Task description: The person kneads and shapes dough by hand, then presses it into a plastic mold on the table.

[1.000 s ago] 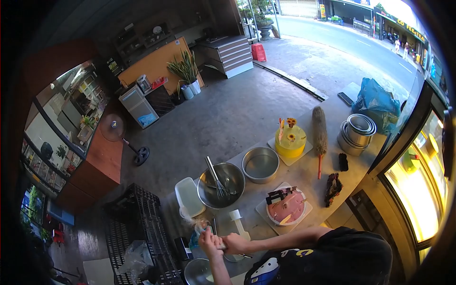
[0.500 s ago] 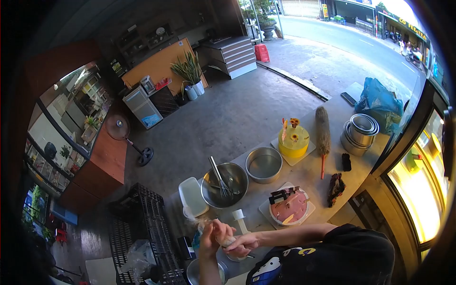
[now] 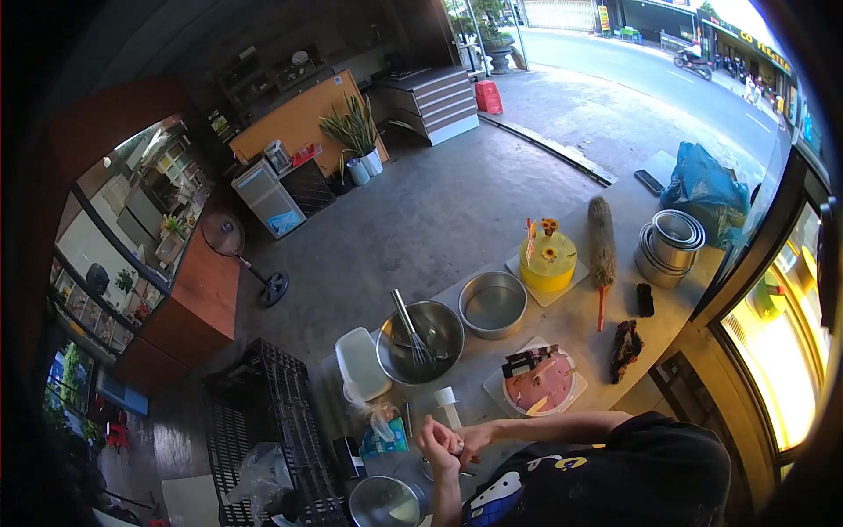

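My left hand [image 3: 439, 446] and my right hand [image 3: 475, 442] meet low in the view, close to my body. Their fingers are curled together around a small pale thing [image 3: 458, 447], mostly hidden, whose kind I cannot make out. Just left of them lie a blue-green packet [image 3: 391, 436] and a crumpled clear plastic bag [image 3: 376, 413]. A white strip-like tool [image 3: 447, 402] lies beyond my hands. To the right, a pink cake [image 3: 542, 384] with dark decorations rests on a white board [image 3: 502, 406]. A metal bowl [image 3: 378, 501] stands near my left forearm.
Farther along the table are a mixing bowl [image 3: 384, 363] with a whisk [image 3: 409, 325], a plastic tub [image 3: 360, 356], a round cake tin [image 3: 493, 305], a yellow cake [image 3: 547, 262], a duster [image 3: 601, 241] and stacked tins [image 3: 670, 250]. A black crate [image 3: 263, 413] stands left.
My hands have moved right and closer together, away from the plastic bag and packet, which now show more fully. A motorbike has appeared on the road.
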Tool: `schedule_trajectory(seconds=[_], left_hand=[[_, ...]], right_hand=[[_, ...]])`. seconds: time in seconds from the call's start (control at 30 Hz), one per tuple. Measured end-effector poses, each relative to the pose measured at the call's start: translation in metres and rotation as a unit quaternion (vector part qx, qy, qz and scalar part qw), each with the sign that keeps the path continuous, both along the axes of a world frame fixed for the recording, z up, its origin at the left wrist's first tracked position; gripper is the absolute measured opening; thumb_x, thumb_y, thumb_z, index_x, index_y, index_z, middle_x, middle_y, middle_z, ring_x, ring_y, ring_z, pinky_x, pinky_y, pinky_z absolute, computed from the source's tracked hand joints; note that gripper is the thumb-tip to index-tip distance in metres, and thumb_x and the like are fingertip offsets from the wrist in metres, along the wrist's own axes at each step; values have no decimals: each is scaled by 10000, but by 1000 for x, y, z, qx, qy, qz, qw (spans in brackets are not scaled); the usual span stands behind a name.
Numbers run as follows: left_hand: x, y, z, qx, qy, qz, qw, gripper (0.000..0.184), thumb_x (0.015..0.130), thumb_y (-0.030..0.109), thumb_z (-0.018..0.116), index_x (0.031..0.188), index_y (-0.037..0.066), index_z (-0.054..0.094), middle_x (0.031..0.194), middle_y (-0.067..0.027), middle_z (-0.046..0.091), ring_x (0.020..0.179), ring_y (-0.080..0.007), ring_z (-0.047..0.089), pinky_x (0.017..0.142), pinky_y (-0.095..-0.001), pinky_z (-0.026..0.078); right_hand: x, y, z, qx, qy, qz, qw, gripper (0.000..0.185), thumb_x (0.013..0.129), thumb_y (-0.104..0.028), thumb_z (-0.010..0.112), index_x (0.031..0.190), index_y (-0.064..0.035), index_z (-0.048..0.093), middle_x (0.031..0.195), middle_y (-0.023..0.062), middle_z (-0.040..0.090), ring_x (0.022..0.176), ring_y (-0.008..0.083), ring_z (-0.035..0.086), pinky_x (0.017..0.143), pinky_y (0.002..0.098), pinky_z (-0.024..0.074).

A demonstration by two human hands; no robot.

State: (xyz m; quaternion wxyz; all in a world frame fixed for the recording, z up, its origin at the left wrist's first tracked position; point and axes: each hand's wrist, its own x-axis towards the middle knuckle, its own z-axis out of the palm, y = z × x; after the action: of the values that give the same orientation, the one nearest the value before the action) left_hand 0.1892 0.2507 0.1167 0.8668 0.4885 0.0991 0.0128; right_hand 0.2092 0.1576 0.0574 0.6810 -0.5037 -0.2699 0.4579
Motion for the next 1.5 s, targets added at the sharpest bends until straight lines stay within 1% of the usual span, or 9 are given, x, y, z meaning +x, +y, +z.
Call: schedule_trajectory(seconds=[0.17,0.3,0.43,0.6,0.87,1.17,1.33,1.4,1.5], left_hand=[[1,10,2,-65,-7,-83,994,423,819,399,342,490,146,260,351,37,205,267,-80,186,300,-230,203],[9,26,5,-132,-21,-197,971,407,820,375,343,497,141,260,359,37,212,286,-82,204,340,-231,237],[15,28,12,-145,-25,-249,957,385,828,362,335,530,120,304,405,19,273,326,-98,256,388,-255,292],[23,14,1,139,-108,32,984,252,841,281,376,770,49,443,702,-38,469,630,-135,472,620,-299,403],[-2,-18,3,176,-23,67,982,331,791,208,562,1028,35,409,927,-97,554,834,-145,515,742,-252,405],[7,-1,-3,332,-123,-18,935,231,773,166,597,898,-28,591,931,-121,594,846,-174,552,780,-281,414],[8,25,20,59,-114,-111,986,199,783,202,582,873,34,524,881,-126,586,874,-226,550,817,-351,418],[11,23,25,4,-111,-112,987,276,795,322,554,833,56,489,683,-40,517,672,-156,517,664,-309,444],[13,20,22,-349,6,-218,911,477,799,540,401,704,73,416,534,29,268,472,-85,261,409,-223,233]], right_hand=[[-5,7,7,-105,2,-45,993,266,526,-36,631,763,-39,510,550,10,465,434,109,464,333,236,346],[-13,18,3,-97,-181,-178,962,211,596,-94,566,783,-7,520,735,55,550,706,141,523,621,267,424],[-13,23,-1,-147,-184,-208,949,236,613,-118,583,810,1,531,769,86,567,731,141,539,635,267,431],[-11,11,32,-172,-223,-380,881,268,624,-209,625,826,-49,554,722,165,587,681,292,582,611,365,440],[-10,2,22,-193,-304,-351,864,334,640,-170,618,921,-30,505,717,175,574,679,357,566,598,384,446],[-6,2,22,-111,-282,-392,869,370,663,-166,631,973,-20,490,807,147,575,702,286,579,620,347,452],[-3,-15,40,-59,-243,-233,940,461,664,-157,674,1015,9,425,745,86,594,700,143,584,597,263,480],[-4,-22,28,-30,-43,-36,998,443,689,-174,674,1008,14,431,737,67,590,663,128,582,572,238,495],[-8,-18,8,-39,-2,-26,999,435,695,-162,669,1003,39,437,728,71,584,634,144,584,559,254,508]])
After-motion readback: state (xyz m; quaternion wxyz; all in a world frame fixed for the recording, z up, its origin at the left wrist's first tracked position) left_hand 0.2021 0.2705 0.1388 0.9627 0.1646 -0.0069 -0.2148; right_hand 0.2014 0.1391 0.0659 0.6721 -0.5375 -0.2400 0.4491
